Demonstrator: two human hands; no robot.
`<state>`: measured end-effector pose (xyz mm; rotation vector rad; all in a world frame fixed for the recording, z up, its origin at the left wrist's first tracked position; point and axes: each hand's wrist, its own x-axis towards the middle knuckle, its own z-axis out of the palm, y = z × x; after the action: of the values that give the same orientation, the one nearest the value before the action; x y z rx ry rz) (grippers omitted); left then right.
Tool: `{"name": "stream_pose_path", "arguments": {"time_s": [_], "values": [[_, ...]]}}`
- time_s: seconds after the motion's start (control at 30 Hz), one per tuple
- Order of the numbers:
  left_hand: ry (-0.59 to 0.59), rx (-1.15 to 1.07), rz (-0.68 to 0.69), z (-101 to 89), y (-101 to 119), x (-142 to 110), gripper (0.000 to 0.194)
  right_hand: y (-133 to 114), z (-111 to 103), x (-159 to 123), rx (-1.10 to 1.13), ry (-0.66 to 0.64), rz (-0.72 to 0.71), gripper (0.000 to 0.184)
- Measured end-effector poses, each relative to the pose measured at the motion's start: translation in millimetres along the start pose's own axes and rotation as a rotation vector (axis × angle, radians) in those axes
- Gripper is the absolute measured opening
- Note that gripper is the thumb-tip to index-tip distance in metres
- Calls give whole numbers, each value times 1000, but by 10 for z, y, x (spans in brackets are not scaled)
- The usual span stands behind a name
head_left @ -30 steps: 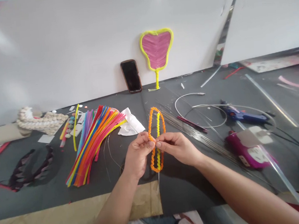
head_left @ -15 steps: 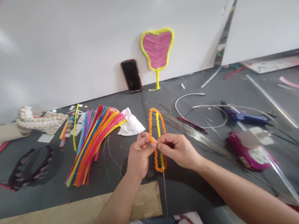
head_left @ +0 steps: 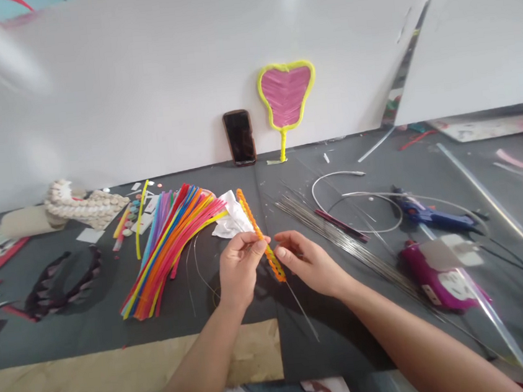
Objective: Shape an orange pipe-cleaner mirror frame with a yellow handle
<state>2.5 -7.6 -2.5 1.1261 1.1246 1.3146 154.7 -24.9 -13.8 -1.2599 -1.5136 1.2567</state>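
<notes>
My left hand (head_left: 243, 266) pinches a narrow loop of twisted orange pipe cleaner (head_left: 276, 266) with a yellow twisted strand along its middle. The loop is seen nearly edge-on and leans, its upper end toward the left. A thin straight wire (head_left: 304, 310) sticks out of its lower end. Just right of the loop is my right hand (head_left: 313, 262), its thumb and forefinger apart; whether a fingertip touches the loop I cannot tell. Behind my left hand lie a bundle of coloured pipe cleaners (head_left: 169, 249) and a crumpled white packet (head_left: 230, 215).
Metal wires (head_left: 340, 231) lie right of my hands, near a blue glue gun (head_left: 436, 212) and a magenta power adapter (head_left: 438, 277). A phone (head_left: 240, 137) and a pink, yellow-edged leaf shape (head_left: 286, 97) lean on the white wall. Braided headband (head_left: 62, 282) at left.
The loop has turned from facing me to nearly edge-on, and its wire now slants to the lower right. My right fingers have come away from their pinch. The view has shifted slightly.
</notes>
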Motion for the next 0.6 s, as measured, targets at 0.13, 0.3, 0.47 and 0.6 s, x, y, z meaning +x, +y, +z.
{"name": "stream_pose_path", "arguments": {"time_s": [0.13,0.3,0.47,0.6], "values": [[43,251,167,-25,36,-10,8,-30,24,-30,-24,-144,36,44],[96,328,264,-11,64,-30,3,-76,59,-82,-115,-171,20,45],[0,372,403,-43,116,-38,33,-9,57,-44,63,-101,102,20],[283,203,331,-97,99,11,32,34,-19,54,427,-3,185,32]]}}
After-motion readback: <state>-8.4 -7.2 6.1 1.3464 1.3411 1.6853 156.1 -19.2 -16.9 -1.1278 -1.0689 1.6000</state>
